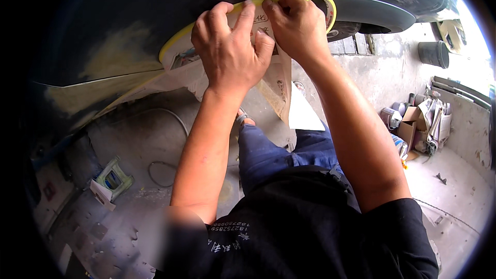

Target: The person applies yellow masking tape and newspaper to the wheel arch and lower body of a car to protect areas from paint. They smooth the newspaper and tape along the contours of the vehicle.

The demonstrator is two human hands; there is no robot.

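Along dark car panel (121, 8), yellow tape roll (331, 10) partly behind right grip (299, 28), apparently held

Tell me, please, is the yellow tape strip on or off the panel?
On: the yellow tape strip follows the panel along its arch.

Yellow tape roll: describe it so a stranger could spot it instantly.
Start at the dark car body across the top, then the right hand at its edge. Right of that hand, the tape roll is a yellow ring, unlike the yellow strip running left.
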